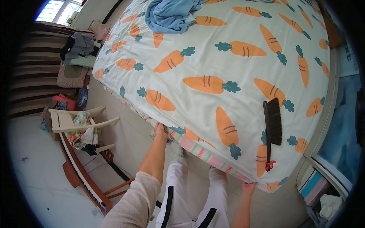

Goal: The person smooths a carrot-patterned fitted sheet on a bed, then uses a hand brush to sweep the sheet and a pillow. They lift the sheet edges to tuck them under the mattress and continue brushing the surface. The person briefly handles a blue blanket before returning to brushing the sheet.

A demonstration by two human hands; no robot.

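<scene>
A white bed sheet (199, 104) printed with orange carrots covers the mattress before me. My left hand (160, 131) grips the sheet's near edge, left of my legs. Farther right along the same edge, my right hand (249, 187) has hold of the sheet near the mattress corner. Between the two hands a pastel striped and checked fabric (199, 151) shows under the sheet. A dark-bristled bed brush (274, 122) with a red ribbon on its handle lies on the sheet at the right. The fingers of both hands are partly hidden by the fabric.
A crumpled blue blanket (171, 15) lies on the far part of the bed. To the left stand a cream wooden chair (88, 125) with floral cloth on it and a brown keyboard instrument (82, 176). A glass-fronted cabinet (339, 122) borders the bed's right side.
</scene>
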